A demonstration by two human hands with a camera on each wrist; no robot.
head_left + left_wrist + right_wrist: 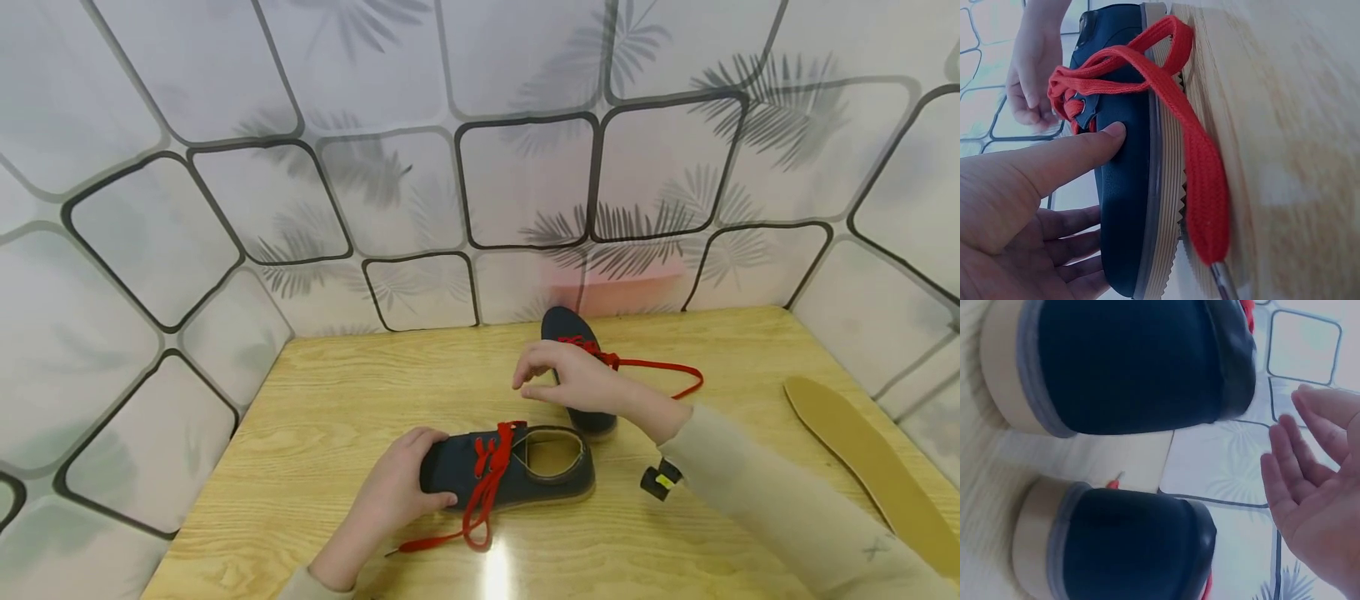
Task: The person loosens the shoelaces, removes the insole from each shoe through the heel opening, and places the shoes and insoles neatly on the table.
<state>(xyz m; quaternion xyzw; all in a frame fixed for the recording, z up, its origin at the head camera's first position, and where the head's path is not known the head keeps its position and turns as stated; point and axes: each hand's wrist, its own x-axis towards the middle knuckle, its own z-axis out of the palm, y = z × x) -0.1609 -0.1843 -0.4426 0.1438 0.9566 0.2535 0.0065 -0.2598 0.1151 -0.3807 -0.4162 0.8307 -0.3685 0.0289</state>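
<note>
A dark navy sneaker (453,462) with a red lace (491,479) lies sole down on the table, its toe pointing left. My left hand (396,487) grips the toe, with the thumb (1079,153) on the side and the other fingers partly hidden across it. The lace hangs untied over the near side, its metal tip on the wood. Above and behind this shoe hovers my right hand (573,379), fingers loosely bent and holding nothing. It partly covers a second navy sneaker (566,325), also red-laced. Both heels show in the right wrist view.
A tan insole-shaped piece (862,446) lies along the right of the wooden table (337,392). A small black object with a yellow mark (660,479) is by the right sleeve. Patterned fabric walls (420,200) surround the back and sides.
</note>
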